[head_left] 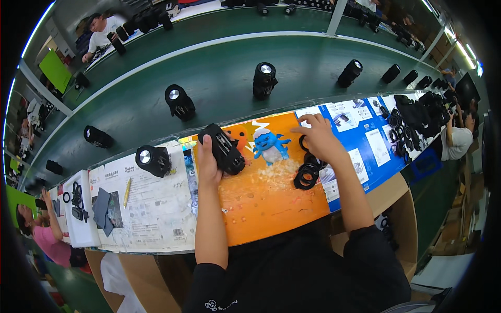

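My left hand is wrapped round a black cylindrical device, probably a portable speaker, held tilted over the orange board. To the right, my right hand has its fingers apart above a small pile of black rings. One black ring shows just below those fingers; whether they touch it I cannot tell. Between my hands the board bears a blue cartoon dragon picture. Left of the held device, a similar black cylinder with a silver round end rests on the white printed sheet.
Several black cylinders, one of them here, stand along the green conveyor beyond the table. A yellow pen, grey cloth and white tray lie left. More black rings lie right. Co-workers sit at both sides and opposite.
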A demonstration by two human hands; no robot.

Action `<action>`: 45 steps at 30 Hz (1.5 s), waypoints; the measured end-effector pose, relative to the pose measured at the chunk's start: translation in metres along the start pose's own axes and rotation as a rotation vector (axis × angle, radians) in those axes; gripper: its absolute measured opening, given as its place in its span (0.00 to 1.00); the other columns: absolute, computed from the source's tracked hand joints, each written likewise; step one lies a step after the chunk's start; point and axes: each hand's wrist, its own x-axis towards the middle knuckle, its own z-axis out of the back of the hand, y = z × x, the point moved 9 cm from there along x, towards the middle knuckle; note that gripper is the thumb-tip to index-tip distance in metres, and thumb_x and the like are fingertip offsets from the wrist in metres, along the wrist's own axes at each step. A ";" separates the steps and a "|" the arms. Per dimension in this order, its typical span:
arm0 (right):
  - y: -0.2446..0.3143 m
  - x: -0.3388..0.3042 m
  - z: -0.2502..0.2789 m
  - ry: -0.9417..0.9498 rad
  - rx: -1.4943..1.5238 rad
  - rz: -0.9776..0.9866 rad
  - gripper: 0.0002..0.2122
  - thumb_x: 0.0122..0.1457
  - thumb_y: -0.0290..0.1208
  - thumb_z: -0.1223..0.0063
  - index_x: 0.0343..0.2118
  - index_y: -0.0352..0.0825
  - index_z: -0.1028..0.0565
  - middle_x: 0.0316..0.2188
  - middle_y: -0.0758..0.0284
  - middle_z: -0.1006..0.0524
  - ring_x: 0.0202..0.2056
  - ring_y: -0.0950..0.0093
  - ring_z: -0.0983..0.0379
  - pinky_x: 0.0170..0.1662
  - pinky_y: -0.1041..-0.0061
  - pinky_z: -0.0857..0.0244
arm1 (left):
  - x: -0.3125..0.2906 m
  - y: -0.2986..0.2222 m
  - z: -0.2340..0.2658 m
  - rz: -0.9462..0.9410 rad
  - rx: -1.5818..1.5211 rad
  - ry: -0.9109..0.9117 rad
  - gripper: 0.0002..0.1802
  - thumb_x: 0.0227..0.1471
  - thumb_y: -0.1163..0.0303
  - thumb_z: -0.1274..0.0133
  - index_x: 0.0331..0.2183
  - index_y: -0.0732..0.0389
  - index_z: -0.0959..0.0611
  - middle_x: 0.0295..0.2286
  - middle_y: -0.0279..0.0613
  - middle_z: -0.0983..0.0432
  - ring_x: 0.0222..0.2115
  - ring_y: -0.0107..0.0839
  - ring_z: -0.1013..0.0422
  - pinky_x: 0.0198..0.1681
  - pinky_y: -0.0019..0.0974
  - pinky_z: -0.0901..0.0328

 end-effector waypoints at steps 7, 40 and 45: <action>-0.002 0.019 -0.015 0.208 0.299 -0.129 0.12 0.60 0.23 0.33 0.47 0.34 0.14 0.47 0.60 0.16 0.49 0.60 0.20 0.54 0.65 0.25 | -0.004 -0.009 -0.005 -0.006 0.097 -0.022 0.36 0.72 0.40 0.47 0.52 0.68 0.18 0.41 0.51 0.14 0.39 0.41 0.14 0.44 0.43 0.18; 0.137 0.110 0.009 0.490 1.320 0.128 0.11 0.75 0.34 0.38 0.46 0.29 0.18 0.63 0.54 0.19 0.57 0.70 0.19 0.62 0.68 0.26 | -0.018 0.001 -0.029 0.001 0.429 0.182 0.38 0.58 0.59 0.27 0.62 0.63 0.26 0.46 0.44 0.18 0.41 0.33 0.18 0.44 0.39 0.20; 0.145 0.110 0.020 0.519 1.146 0.190 0.09 0.73 0.34 0.36 0.43 0.31 0.17 0.63 0.56 0.19 0.57 0.68 0.19 0.63 0.65 0.26 | -0.020 0.001 -0.028 0.045 0.421 0.157 0.41 0.54 0.55 0.24 0.62 0.61 0.23 0.45 0.39 0.18 0.42 0.27 0.21 0.46 0.33 0.24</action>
